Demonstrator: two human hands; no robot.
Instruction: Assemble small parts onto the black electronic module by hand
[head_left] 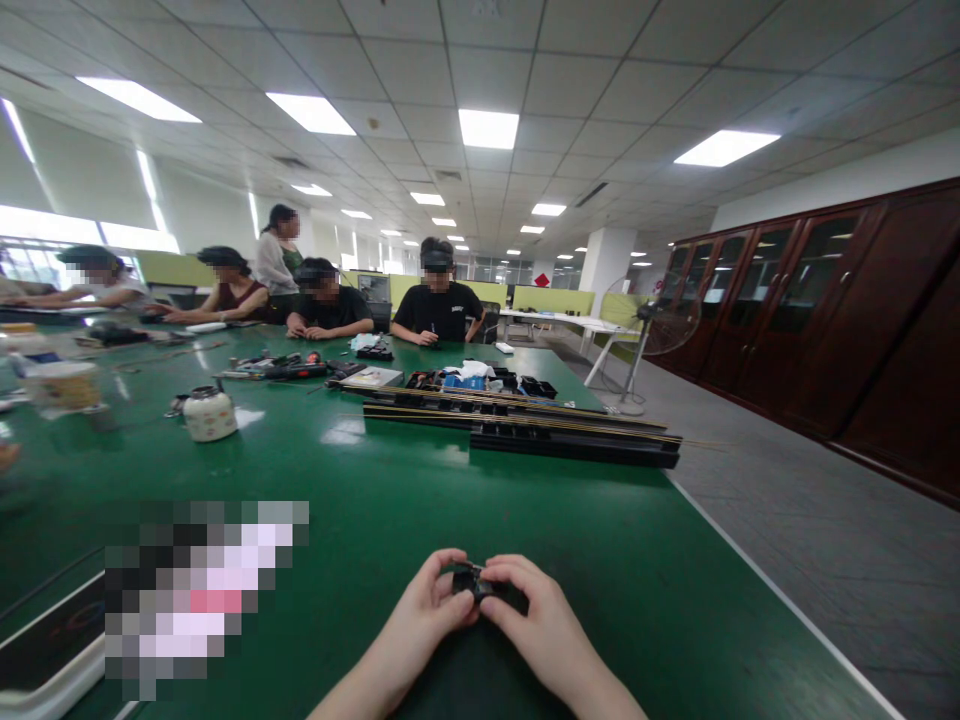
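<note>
Both of my hands hold one small black part (466, 582) just above the green table (360, 520), near its front. My left hand (433, 600) grips its left side between thumb and fingers. On the other side, my right hand (525, 597) pinches it with thumb and fingertips. The part looks like a small dark housing with an open hollow. Fingers cover much of it, so its exact kind cannot be made out.
Long black rails (577, 445) with thin brass-coloured rods lie across the table ahead. A cream pot (210, 414) stands left of them. At the lower left is a white-edged device (52, 690), partly blurred out. Several people sit around the far side; a fan (637, 360) stands beyond.
</note>
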